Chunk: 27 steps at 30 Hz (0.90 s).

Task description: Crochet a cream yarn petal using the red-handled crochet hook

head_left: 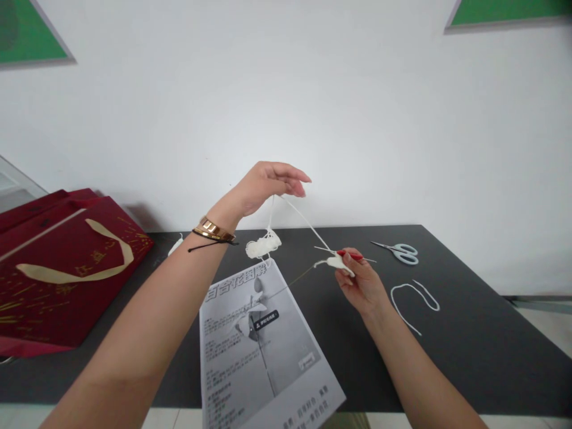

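We were partway through a small white piece point(343, 264), as far as we could tell. Some of it was made: a short, puffy strip with a curly tail poking out at one end. It did not look finished, because a strand of yarn point(305, 219) ran from it up to our left hand point(270, 183) and then down to a messy yarn pile point(263, 244) on the desk point(460, 339). That pile had not been used yet. We could not count the rows.

The white piece was in our right hand point(364, 286), up above the desk, to the right of the printed paper point(268, 357). That hand was curled, pinching the piece together with a red hook point(351, 255). Our left hand was up high with its fingers stretched forward, near each other. We could not tell if it pinched the yarn.

The piece looked creamy, soft and plump. The scissors point(404, 253) and a loose string point(435, 308) lay farther right.
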Available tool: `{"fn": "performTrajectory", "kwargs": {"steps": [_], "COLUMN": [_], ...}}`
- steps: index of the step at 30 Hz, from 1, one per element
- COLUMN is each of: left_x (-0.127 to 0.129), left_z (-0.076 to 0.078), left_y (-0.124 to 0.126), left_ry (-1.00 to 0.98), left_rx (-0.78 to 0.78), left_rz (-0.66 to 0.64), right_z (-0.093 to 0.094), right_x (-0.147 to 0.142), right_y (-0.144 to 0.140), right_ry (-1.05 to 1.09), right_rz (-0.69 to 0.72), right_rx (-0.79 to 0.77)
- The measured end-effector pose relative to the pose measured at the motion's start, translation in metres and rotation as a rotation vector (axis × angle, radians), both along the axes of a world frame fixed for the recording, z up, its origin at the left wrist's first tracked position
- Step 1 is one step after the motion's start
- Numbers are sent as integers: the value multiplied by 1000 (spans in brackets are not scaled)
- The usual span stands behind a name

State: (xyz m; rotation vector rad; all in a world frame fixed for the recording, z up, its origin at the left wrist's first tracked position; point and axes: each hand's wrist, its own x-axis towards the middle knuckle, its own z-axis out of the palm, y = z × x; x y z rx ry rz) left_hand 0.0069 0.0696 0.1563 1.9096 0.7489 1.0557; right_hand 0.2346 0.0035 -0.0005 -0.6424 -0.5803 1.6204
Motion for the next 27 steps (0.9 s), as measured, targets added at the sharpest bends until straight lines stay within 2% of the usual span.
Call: {"fn": "performTrajectory", "kwargs": {"steps": [2, 4, 9, 12, 15, 19, 24, 27], "left_x": [-20, -44, -89, -102, -103, -88, -63, -54], "left_z": [-15, -37, -90, -111, -120, -123, -131, -122], "left_y": [3, 4, -17, -33, -46, -55, -42, -32], "left_ry": [-220, -319, -250, -205, -133, 28, 163, 137], "left_rx": [-202, -421, -552, -564, -544, -489, -369, -292], "left_rz": [-17, -31, 7, 34, 76, 136, 327, 431], "right_z": [0, 0, -2, -2, 2, 9, 12, 8], "right_x": [-2, -4, -4, -1, 4, 13, 24, 25], "right_y": [-1, -2, -3, -3, -2, 1, 5, 6], "right_ry": [-1, -8, -10, 40, 123, 180, 170, 68], "right_rz": [19, 40, 68, 73, 76, 62, 31, 5], "right_rx": [7, 16, 4, -16, -13, 48, 107, 94]}}
